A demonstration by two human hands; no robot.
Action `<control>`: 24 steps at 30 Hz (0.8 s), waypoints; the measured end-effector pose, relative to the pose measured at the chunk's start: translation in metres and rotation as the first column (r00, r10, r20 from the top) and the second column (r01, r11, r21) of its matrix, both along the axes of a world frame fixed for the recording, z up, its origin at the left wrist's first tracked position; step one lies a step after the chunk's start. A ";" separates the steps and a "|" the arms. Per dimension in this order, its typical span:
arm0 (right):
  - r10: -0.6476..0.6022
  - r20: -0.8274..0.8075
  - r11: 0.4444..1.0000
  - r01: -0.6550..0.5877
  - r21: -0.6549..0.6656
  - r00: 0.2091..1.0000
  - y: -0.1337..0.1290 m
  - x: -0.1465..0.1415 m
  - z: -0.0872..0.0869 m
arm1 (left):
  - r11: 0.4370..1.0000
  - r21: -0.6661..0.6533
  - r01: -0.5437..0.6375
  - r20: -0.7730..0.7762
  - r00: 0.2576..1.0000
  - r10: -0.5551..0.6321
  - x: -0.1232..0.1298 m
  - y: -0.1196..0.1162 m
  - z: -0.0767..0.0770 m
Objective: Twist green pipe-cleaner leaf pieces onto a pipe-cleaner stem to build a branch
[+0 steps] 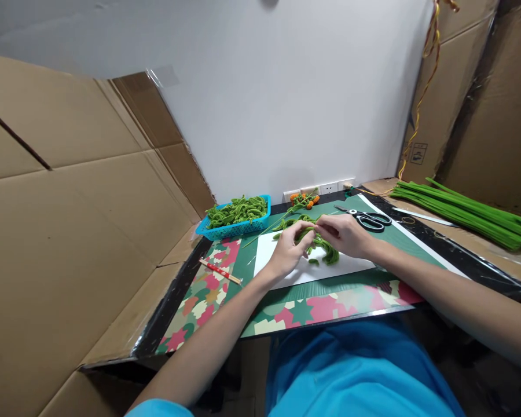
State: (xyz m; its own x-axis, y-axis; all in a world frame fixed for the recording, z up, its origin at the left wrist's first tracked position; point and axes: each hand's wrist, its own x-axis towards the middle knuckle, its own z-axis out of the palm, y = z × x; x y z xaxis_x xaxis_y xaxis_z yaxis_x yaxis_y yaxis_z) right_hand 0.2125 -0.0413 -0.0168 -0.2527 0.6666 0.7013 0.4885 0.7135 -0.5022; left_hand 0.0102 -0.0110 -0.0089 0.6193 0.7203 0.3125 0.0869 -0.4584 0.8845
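Observation:
My left hand [289,250] and my right hand [345,234] meet fingertip to fingertip above a white sheet [267,260]. Both are closed in a pinch at what looks like a short piece of green pipe cleaner, mostly hidden by the fingers. Under and around them lies a loose heap of curled green pipe cleaner pieces [330,253]. One small piece [313,262] rests apart on the sheet. Black-handled scissors [369,220] lie just beyond my right hand, blades pointing left.
A blue basket [237,230] full of curled green pieces stands at the back left. Near the wall lies a stem with orange blooms [304,200]. Long green pipe cleaners [464,214] are bundled at right. A red-wrapped stick packet [220,271] lies left. Cardboard [61,231] walls the left side.

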 end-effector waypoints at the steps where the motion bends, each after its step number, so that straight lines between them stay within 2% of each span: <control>1: -0.003 0.012 1.000 0.003 0.006 1.000 0.001 0.002 -0.001 | 1.000 -0.022 0.016 0.002 1.000 -0.016 0.000 0.001 -0.001; 5: 0.037 -0.008 0.995 -0.037 -0.089 0.999 0.003 0.006 -0.002 | 1.000 0.008 0.007 -0.025 1.000 -0.007 0.000 0.001 -0.003; 9: 0.122 -0.209 0.943 -0.179 -0.281 0.970 0.002 0.000 -0.001 | 1.000 0.019 -0.001 -0.032 0.999 0.001 -0.001 -0.002 0.001; 11: 0.131 -0.320 0.900 -0.248 -0.358 0.938 0.002 -0.004 0.000 | 0.994 0.100 -0.033 -0.072 0.997 0.040 -0.002 -0.003 0.004; 13: 0.119 -0.405 0.865 -0.295 -0.407 0.907 0.002 -0.007 0.000 | 0.964 0.251 -0.083 -0.113 0.987 0.115 -0.002 -0.004 0.006; 15: 0.100 -0.434 0.863 -0.296 -0.410 0.895 0.003 -0.007 0.000 | 0.926 0.356 -0.128 -0.126 0.975 0.183 -0.002 -0.005 0.008; 16: 0.088 -0.422 0.882 -0.268 -0.388 0.902 0.003 -0.007 0.000 | 0.922 0.360 -0.141 -0.124 0.973 0.197 -0.002 -0.005 0.008; 18: 0.039 -0.368 0.940 -0.159 -0.302 0.929 0.003 -0.005 -0.001 | 0.956 0.262 -0.135 -0.117 0.978 0.170 -0.001 -0.004 0.007; 21: -0.068 -0.341 0.980 0.000 -0.197 0.938 0.004 -0.001 -0.004 | 0.999 -0.022 -0.048 -0.057 0.997 0.047 0.001 -0.001 0.003; 23: -0.082 -0.372 0.978 0.002 -0.211 0.924 0.006 0.000 -0.006 | 0.983 -0.182 0.031 -0.005 0.999 -0.032 0.003 0.000 0.001; 24: -0.061 -0.389 0.971 -0.035 -0.235 0.919 0.006 0.001 -0.006 | 0.971 -0.232 0.061 0.018 0.998 -0.059 0.003 0.001 0.001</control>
